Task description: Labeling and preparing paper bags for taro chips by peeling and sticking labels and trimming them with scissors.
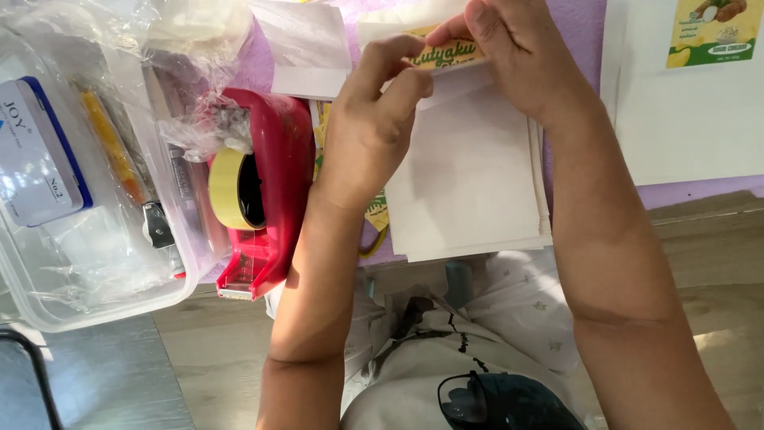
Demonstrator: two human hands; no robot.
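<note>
Left of both hands sits a clear plastic box (pixel 48 287); nearer, a red tape dispenser (pixel 274 183). A stack of white pouches (pixel 469 187) lies below the grip, long axis running away from the person. Left hand (pixel 370 131) and right hand (pixel 517 52) both pinch the yellow label (pixel 450 54) at the stack's far edge, right nearer.

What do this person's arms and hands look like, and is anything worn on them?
Both arms are bare from the elbows down: no sleeves show. The left hand and the right hand wear no gloves, and no rings, watch or bracelets can be seen. The fingernails that show look short and unpainted.
</note>
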